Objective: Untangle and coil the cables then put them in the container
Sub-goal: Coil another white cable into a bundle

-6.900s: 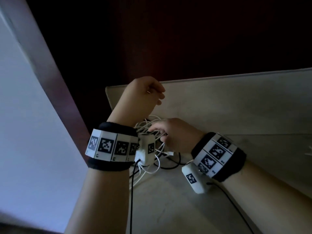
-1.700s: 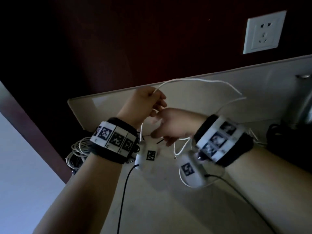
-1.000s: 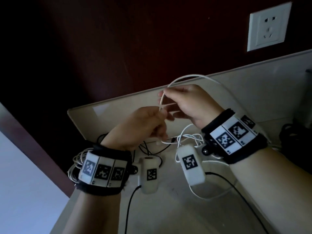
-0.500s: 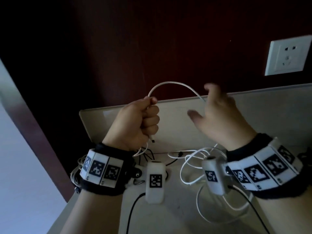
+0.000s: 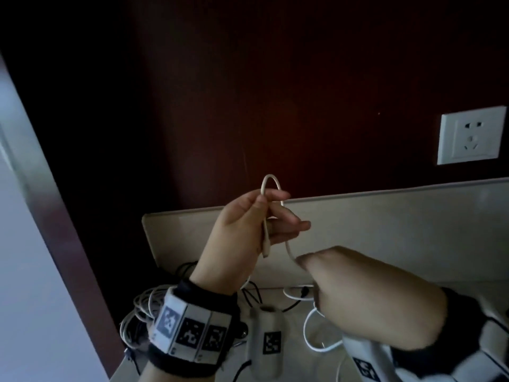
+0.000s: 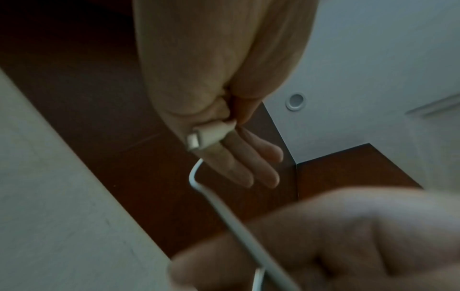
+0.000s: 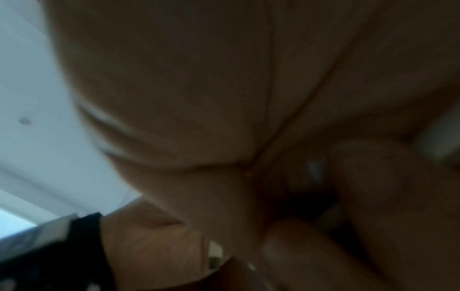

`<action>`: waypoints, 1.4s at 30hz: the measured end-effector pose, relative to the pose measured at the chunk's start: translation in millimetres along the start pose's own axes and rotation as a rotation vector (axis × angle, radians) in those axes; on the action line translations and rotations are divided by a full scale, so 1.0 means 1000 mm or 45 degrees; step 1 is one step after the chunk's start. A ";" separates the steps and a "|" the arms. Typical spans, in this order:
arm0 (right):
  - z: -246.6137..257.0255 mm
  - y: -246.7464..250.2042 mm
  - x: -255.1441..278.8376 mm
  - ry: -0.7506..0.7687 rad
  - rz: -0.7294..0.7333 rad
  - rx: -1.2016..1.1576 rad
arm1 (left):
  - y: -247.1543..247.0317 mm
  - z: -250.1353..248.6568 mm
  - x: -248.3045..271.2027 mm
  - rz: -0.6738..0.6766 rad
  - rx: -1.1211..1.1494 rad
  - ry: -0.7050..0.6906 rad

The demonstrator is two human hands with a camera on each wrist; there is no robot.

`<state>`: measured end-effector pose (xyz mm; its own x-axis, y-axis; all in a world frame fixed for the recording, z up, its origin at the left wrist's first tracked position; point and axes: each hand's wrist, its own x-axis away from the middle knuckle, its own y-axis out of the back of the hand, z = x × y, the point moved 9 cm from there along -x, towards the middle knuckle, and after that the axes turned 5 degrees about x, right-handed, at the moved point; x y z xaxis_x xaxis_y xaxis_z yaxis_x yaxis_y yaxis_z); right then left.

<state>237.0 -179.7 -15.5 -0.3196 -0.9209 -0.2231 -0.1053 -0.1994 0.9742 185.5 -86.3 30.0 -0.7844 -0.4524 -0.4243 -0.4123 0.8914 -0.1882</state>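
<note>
Up at mid-frame in the head view, the left hand pinches a thin, smooth white cable between thumb and forefinger, its other fingers straight, the flat plug lying against the palm and a small loop arching above the thumb. Lower right, the right hand curls round the same cable where it drops toward loose white loops on the pale stone-like counter. No readable writing shows; black-and-white square-patterned wristbands ring the wrists, a white wall socket sits at upper right, and a coiled bundle lies at lower left.
</note>
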 end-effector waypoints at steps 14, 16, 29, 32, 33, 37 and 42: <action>0.011 0.060 0.004 0.216 -0.486 -0.388 | -0.010 0.022 0.003 0.021 -0.514 0.130; -0.010 0.073 0.010 0.062 -0.755 -0.495 | -0.007 0.023 0.004 0.014 -0.479 0.197; -0.045 0.080 0.016 -0.056 -0.970 -0.533 | 0.002 0.031 0.014 0.182 -0.108 0.586; -0.045 0.074 0.011 -0.043 -0.942 -0.591 | -0.003 0.030 0.016 0.244 0.052 0.624; -0.042 0.070 0.008 -0.034 -0.894 -0.631 | -0.004 0.029 0.016 0.247 0.114 0.626; -0.030 0.060 0.000 0.026 -0.717 -0.921 | -0.006 0.028 0.015 0.299 0.300 0.668; -0.035 0.057 -0.001 0.004 -0.761 -0.925 | -0.008 0.031 0.018 0.314 0.259 0.667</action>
<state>263.9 -202.0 41.7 -0.3993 -0.5994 -0.6937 0.3628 -0.7982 0.4809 188.9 -101.2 -3.6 -0.9902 -0.1393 0.0053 -0.1334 0.9355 -0.3271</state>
